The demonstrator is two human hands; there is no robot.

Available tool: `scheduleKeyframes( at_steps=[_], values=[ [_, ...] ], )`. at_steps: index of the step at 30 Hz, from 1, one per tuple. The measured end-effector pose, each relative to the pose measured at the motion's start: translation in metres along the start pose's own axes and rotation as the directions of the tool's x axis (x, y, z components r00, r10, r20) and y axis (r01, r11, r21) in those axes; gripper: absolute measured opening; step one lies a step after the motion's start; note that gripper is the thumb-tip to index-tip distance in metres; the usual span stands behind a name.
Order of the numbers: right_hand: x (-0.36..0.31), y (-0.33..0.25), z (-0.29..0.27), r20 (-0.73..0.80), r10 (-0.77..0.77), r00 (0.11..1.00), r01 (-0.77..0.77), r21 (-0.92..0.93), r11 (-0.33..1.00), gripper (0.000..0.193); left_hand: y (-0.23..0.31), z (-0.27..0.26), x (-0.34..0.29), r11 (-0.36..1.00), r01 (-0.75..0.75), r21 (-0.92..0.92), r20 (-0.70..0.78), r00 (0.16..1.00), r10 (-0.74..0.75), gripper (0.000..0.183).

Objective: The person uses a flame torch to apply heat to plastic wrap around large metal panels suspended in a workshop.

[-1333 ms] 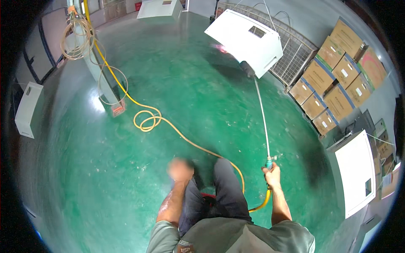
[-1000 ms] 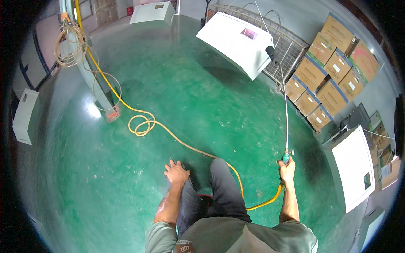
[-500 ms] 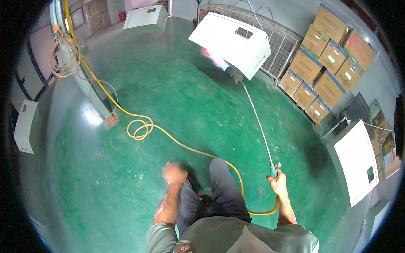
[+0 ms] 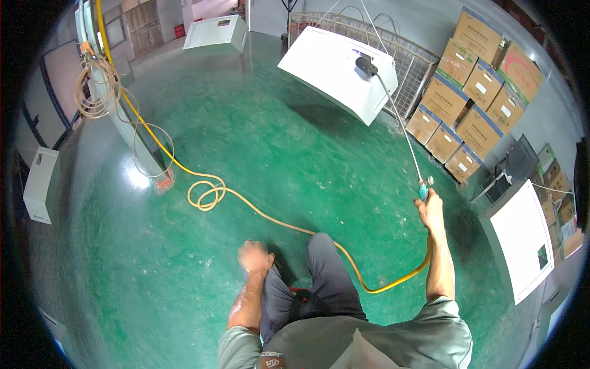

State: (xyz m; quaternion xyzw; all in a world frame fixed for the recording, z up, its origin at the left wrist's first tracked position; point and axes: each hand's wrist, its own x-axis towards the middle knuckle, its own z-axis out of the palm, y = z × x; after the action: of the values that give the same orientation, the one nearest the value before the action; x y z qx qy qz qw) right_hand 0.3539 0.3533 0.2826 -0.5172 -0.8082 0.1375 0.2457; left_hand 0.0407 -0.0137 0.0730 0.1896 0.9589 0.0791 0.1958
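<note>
The right hand (image 4: 432,214) grips a torch (image 4: 405,130), pointing forward-left from its fingers toward a white box (image 4: 329,67). The left hand's (image 4: 254,255) fingers I can't make out.

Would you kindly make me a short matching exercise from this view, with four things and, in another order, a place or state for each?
Things:
1. Right hand
2. Left hand
3. Yellow hose
4. Boxes

Places or states:
A. Stacked toward the right of the picture
B. By the left knee
C. Gripping the torch handle
D. Looped on the green floor

Right pairs: 1-C, 2-B, 3-D, 4-A
</note>
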Motion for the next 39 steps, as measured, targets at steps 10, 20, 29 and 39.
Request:
scheduleKeyframes(
  at_steps=[10, 20, 29, 39],
  values=[
    [0.027, -0.032, -0.011, 0.066, -0.085, 0.994, 0.095, -0.168, 0.981, 0.039, 0.003, -0.007, -0.005, 1.000, 0.007, -0.016, 0.022, 1.000, -0.006, 0.067],
    [-0.037, -0.032, -0.022, 0.207, 0.026, 0.978, 0.014, -0.186, 0.982, 0.038, 0.006, 0.002, 0.001, 0.992, -0.112, 0.052, -0.019, 0.993, 0.113, 0.065],
    [0.010, -0.001, -0.055, 0.010, 0.056, 0.998, -0.055, -0.090, 0.994, 0.040, 0.142, -0.033, 0.112, 0.766, -0.623, -0.158, -0.343, 0.762, 0.549, 0.045],
    [0.032, -0.005, -0.084, 0.027, 0.109, 0.994, -0.106, -0.074, 0.992, 0.044, 0.380, -0.143, 0.239, 0.558, -0.828, -0.056, -0.573, 0.484, 0.661, 0.065]
  ],
)
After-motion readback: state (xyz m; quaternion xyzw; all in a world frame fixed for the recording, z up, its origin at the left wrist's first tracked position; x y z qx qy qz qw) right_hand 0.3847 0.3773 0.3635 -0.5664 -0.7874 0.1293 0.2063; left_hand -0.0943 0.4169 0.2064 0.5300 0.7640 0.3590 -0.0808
